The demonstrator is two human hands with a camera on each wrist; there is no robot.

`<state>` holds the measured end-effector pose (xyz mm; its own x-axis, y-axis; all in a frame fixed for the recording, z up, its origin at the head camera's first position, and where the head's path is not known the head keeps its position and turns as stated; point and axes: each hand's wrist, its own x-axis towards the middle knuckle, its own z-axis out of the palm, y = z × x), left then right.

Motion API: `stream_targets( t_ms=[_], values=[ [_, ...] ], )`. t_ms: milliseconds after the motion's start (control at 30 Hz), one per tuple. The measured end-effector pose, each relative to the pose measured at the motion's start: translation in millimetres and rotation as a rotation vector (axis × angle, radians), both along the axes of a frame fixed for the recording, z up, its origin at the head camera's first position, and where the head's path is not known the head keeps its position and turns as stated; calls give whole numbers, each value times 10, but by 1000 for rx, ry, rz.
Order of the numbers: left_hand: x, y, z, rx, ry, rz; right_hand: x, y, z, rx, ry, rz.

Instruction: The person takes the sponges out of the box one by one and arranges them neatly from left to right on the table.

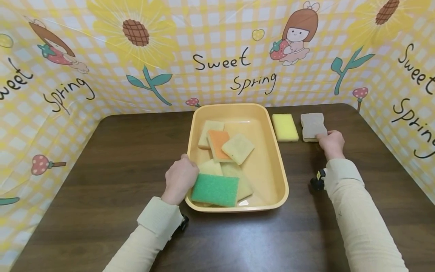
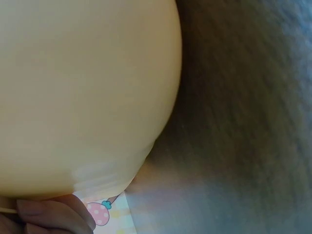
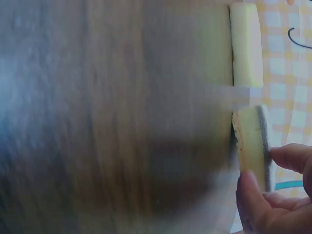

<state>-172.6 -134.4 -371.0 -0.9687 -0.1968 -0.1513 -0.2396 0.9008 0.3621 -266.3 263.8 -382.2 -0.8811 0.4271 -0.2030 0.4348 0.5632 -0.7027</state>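
Note:
My left hand (image 1: 181, 176) grips the left rim of a cream-yellow plastic basin (image 1: 279, 170); in the left wrist view its curled fingers (image 2: 56, 214) show at the rim below the basin's wall. My right hand (image 1: 332, 144) pinches the near right corner of a grey-topped sponge (image 1: 313, 124) at the back right of the table. The right wrist view shows thumb and fingers on either side of this sponge (image 3: 256, 141), which has a pale yellow body. Beside it, apart, lies a yellow sponge (image 1: 285, 127).
Inside the basin, toward its left side, lie a green-topped sponge (image 1: 215, 190), an orange-topped sponge (image 1: 219, 144) and several pale sponges, some overlapping. The dark wooden table (image 1: 136, 147) is backed by a yellow checked cloth (image 1: 221, 30) printed with flowers.

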Motion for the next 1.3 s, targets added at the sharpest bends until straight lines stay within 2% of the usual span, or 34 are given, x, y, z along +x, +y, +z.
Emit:
stream_targets(
  t_ms=[233,633,867,1300],
  values=[
    [7,7,11,-4,5,2,-12,88,-41,26,-29,26],
    [9,-3,7,-7,1,8,-31,75,-52,49,-17,42],
    [11,-12,-5,-3,7,7,-44,65,-48,80,-34,88],
    [8,-2,-9,6,4,-1,-38,62,-62,68,-36,126]
  ],
)
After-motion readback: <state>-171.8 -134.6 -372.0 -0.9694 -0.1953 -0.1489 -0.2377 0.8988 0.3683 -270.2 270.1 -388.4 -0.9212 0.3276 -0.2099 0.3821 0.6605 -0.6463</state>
